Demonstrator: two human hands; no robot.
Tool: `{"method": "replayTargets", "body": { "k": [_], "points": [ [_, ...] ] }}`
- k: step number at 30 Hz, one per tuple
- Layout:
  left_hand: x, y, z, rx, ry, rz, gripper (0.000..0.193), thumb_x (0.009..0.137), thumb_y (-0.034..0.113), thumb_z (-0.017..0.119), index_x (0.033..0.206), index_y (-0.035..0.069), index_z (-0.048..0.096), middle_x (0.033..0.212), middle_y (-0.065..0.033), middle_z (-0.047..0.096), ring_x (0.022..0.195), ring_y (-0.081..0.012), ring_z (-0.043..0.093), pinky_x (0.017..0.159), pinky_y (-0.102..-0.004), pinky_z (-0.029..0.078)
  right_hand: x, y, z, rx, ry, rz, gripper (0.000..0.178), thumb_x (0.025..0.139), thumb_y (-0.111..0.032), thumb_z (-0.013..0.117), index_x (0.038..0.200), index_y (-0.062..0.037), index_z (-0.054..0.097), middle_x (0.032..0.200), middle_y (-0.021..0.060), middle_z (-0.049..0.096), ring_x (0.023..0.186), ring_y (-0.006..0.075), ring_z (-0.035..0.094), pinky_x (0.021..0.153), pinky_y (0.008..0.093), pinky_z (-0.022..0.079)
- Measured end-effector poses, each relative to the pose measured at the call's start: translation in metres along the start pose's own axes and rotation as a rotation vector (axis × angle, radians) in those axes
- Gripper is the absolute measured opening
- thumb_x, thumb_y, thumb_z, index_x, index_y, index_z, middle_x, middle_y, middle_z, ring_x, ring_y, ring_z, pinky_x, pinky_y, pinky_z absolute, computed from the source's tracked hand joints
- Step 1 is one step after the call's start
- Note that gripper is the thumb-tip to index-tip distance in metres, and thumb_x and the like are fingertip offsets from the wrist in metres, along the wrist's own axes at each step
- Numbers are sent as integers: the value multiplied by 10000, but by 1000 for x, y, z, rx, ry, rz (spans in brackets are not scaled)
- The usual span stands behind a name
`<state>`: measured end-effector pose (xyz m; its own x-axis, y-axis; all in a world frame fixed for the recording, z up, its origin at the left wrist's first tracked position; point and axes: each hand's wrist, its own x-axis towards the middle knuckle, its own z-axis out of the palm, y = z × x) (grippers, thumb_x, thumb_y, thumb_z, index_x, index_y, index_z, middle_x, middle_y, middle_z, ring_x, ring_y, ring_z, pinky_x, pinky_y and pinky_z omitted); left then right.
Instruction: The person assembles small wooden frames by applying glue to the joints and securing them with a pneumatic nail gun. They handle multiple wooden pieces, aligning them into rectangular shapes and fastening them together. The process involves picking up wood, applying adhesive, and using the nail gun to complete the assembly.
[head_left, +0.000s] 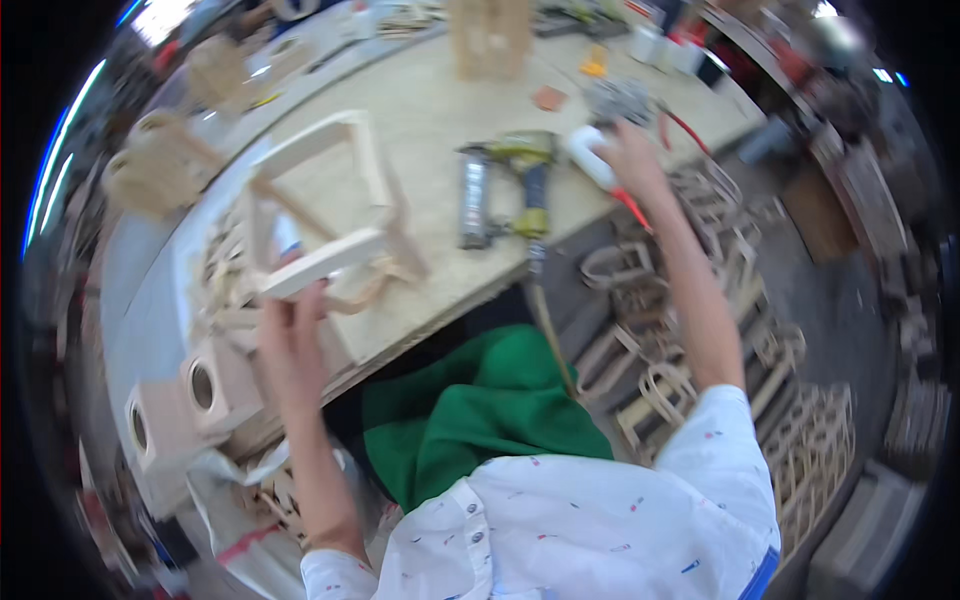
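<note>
My left hand grips the lower rail of a pale wooden frame, which is tilted up over the left side of the table. My right hand is closed around a white squeeze bottle with a red nozzle, near the table's right edge. The nozzle points down toward me. Between my hands a green and black nail gun lies on the tabletop, its hose running over the front edge. Motion blurs both hands a little.
Wooden boxes with round holes stand at the table's left front. Loose wooden pieces lie behind the frame. A wooden block stands at the back. Stacked wooden parts fill the floor at right. Green cloth covers my lap.
</note>
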<state>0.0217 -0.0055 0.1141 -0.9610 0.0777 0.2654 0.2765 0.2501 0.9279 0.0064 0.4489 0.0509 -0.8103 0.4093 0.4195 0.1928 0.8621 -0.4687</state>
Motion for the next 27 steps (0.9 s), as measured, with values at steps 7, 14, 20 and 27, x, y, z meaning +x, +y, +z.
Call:
{"method": "replayTargets", "body": {
  "k": [7, 14, 20, 27],
  "points": [
    [4, 11, -2, 45, -70, 54, 353, 919, 121, 624, 1245, -1, 562, 944, -75, 676, 819, -122, 629, 686, -263, 479, 18, 16, 20, 149, -435, 201, 506, 653, -179, 770, 1102, -8, 614, 1077, 178, 649, 986, 274, 633, 847, 380, 488],
    [13, 3, -7, 69, -40, 116, 320, 901, 126, 645, 1197, 17, 591, 932, -84, 684, 802, -141, 646, 685, -281, 493, 42, -30, -85, 1107, -176, 221, 480, 835, -83, 656, 1268, 24, 477, 1139, 116, 592, 1015, 235, 611, 876, 390, 503],
    [11, -2, -19, -18, -157, 69, 283, 952, 87, 568, 1214, -18, 547, 1032, -75, 667, 949, -109, 607, 720, -230, 448, 21, -185, -155, 1716, -332, -188, 577, 922, -162, 592, 1405, 0, 321, 1381, 236, 432, 1329, 444, 356, 1094, 597, 302],
    [7, 4, -39, -106, -217, 55, 268, 937, 84, 576, 1187, -14, 576, 962, -68, 671, 869, -112, 607, 738, -253, 466, 3, -290, -107, 1750, -633, -258, 583, 943, -224, 574, 1411, 0, 308, 1370, 240, 441, 1306, 454, 395, 1060, 605, 356]
  ]
}}
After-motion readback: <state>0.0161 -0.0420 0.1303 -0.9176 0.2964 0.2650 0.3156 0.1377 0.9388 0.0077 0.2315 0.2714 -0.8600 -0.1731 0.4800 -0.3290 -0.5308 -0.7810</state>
